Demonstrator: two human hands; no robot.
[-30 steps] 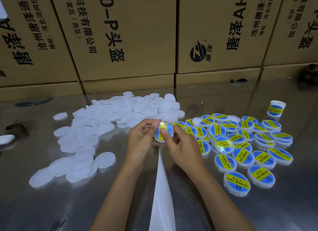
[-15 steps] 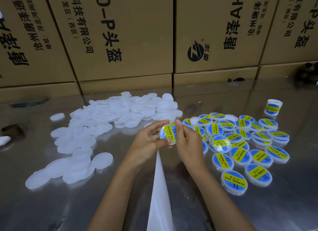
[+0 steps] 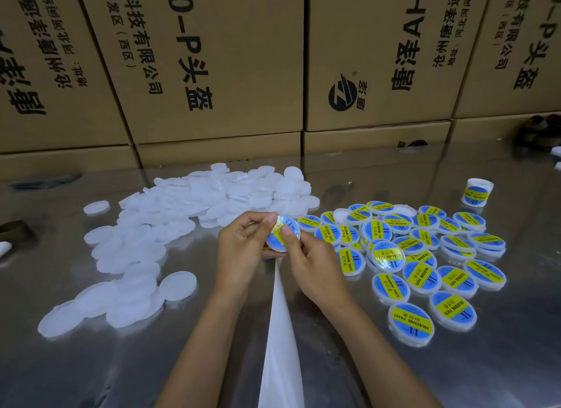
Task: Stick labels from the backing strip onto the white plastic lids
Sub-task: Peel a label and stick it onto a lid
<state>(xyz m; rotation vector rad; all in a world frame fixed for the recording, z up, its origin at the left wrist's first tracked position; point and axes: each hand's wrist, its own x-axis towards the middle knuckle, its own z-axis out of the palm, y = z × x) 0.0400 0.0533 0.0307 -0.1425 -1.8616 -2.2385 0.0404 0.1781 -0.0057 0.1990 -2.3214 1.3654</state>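
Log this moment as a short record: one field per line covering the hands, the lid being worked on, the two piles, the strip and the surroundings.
left hand: left hand grips the round white plastic lid from the left
right hand: right hand presses a fingertip on the lid's blue and yellow label
unlabelled pile: plain white plastic lids, on the left
labelled pile: lids with blue and yellow labels, on the right
strip: white backing strip runs from the hands toward the viewer
label roll: small roll, far right
surface: shiny metal table
background: brown cardboard boxes
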